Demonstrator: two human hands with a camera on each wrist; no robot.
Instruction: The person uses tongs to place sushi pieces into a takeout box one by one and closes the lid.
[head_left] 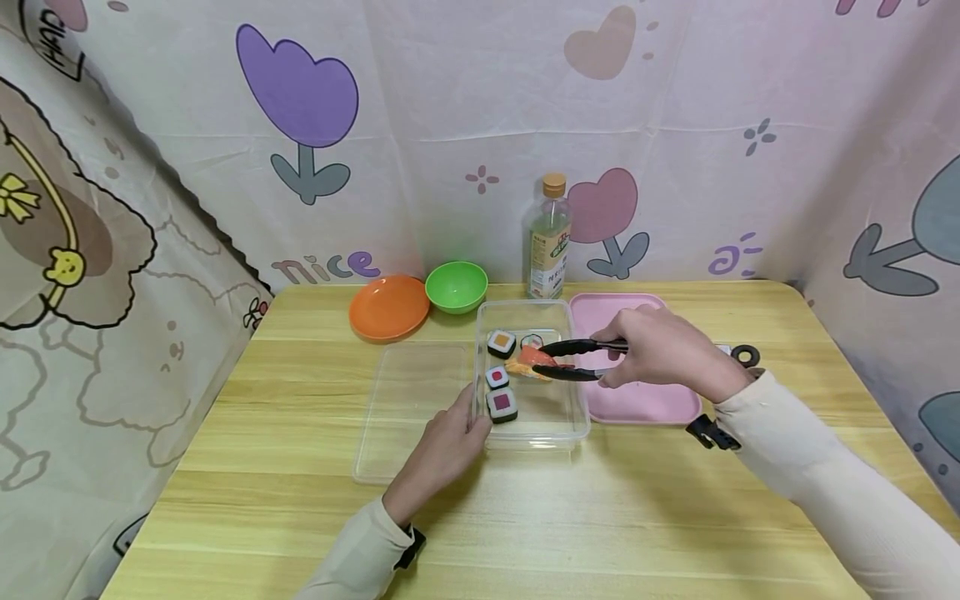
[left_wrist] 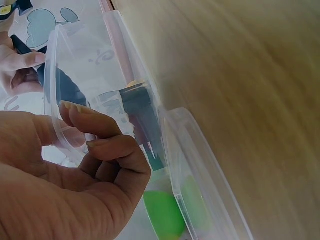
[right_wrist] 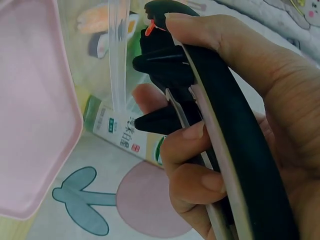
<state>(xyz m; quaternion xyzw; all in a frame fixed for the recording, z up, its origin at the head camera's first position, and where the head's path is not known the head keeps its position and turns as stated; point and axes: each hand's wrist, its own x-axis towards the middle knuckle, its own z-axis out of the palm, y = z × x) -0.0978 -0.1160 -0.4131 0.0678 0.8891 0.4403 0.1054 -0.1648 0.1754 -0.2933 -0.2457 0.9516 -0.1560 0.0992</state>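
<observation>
Tongs [head_left: 581, 359], gripped in our right hand [head_left: 660, 354] with fingers [right_wrist: 197, 135] curled round the black handles, pinch an orange sushi piece [head_left: 534, 360] over the clear box [head_left: 573, 421]. Our left hand [head_left: 450, 442] holds the box's near corner, fingers [left_wrist: 107, 145] curled over its rim. Three sushi rolls lie beyond these fingers; the box lid [head_left: 405, 408] lies on the table [head_left: 600, 517] beside them.

At my eleven o'clock, the wall cloth [head_left: 450, 125] reads "nice" [head_left: 330, 267] in pastel letters. My bottle's label [right_wrist: 125, 135] carries print too small to read.
</observation>
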